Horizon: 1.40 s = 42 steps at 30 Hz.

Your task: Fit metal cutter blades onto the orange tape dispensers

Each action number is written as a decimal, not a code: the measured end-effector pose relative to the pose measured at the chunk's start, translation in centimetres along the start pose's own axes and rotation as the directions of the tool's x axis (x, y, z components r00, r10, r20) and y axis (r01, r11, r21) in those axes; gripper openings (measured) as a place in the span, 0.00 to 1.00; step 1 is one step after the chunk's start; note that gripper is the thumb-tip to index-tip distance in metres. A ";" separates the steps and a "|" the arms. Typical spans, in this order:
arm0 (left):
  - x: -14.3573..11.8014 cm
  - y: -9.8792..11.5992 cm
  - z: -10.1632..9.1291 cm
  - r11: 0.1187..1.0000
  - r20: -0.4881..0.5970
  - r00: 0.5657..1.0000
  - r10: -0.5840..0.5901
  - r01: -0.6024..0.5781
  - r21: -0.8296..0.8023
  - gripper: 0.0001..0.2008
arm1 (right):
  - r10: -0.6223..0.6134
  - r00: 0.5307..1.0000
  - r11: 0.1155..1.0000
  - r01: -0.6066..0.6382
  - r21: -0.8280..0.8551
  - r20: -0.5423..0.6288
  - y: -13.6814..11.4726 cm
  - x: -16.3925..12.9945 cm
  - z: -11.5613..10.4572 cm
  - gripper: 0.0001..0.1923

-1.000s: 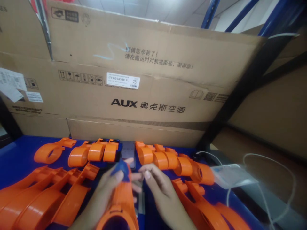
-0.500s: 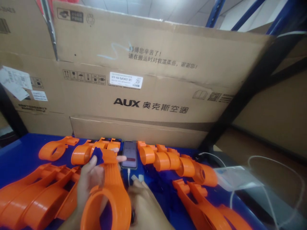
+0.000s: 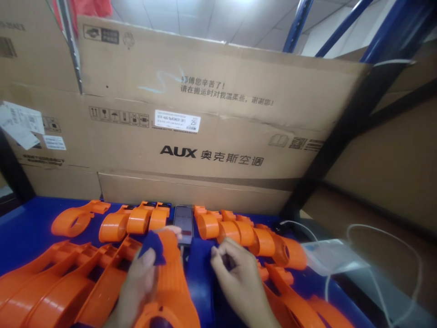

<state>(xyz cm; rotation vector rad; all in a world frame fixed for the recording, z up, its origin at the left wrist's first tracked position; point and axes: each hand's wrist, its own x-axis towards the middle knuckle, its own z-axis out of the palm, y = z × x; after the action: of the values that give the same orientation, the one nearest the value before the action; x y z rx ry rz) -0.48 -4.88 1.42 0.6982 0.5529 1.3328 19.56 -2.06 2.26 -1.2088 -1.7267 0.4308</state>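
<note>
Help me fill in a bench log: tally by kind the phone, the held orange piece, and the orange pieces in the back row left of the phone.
Phone: 1
Held orange piece: 1
Back-row orange pieces left of the phone: 4
Total: 6

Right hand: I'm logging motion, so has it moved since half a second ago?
Yes: the right hand has shifted to the right, judged against the phone.

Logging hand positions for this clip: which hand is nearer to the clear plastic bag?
Right. The right hand is left of the clear plastic bag, with orange parts between them; the left hand is farther left, holding an orange piece.
</note>
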 end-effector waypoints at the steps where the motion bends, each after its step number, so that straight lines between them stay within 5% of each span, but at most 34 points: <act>1: 0.0 -0.3 0.3 1.000 0.012 1.000 -0.009 0.009 -0.006 0.27 | 0.007 0.999 1.000 -0.007 -0.003 -0.034 0.1 0.1 -0.3 0.20; 5: -0.4 -1.0 1.6 0.992 0.081 0.995 0.053 -0.062 0.112 0.20 | -0.003 0.996 1.000 0.004 0.008 -0.094 0.0 0.0 -0.6 0.20; 9: -0.6 -0.9 1.8 0.977 0.058 0.998 0.034 -0.046 0.208 0.19 | 0.021 0.999 0.984 -0.014 0.177 -0.037 -0.5 -0.4 -0.4 0.20; 16: -0.3 -1.1 2.0 0.997 0.016 1.000 -0.021 0.022 -0.075 0.16 | 0.152 0.974 0.813 -0.220 0.539 0.169 -0.8 -0.3 0.0 0.18; 28: -0.1 -1.2 1.8 0.988 -0.037 0.997 -0.072 0.066 -0.138 0.23 | 0.183 0.934 0.735 -0.337 0.589 0.307 -1.1 -1.2 0.9 0.18; 35: 0.7 -1.2 1.3 0.999 0.061 0.998 0.004 -0.001 -0.052 0.18 | 0.144 0.972 0.778 -0.227 0.586 0.186 -0.6 -0.4 0.8 0.12; 42: 1.0 -1.3 1.4 0.993 -0.096 0.991 0.095 -0.087 0.082 0.24 | -0.047 0.999 0.888 0.031 0.459 0.024 0.3 0.1 -1.1 0.10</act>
<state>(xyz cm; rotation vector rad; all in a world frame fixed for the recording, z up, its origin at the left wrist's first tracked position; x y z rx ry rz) 1.60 -4.23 1.46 0.7306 0.6622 1.4434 20.66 -2.05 2.65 -0.8241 -1.5553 0.7908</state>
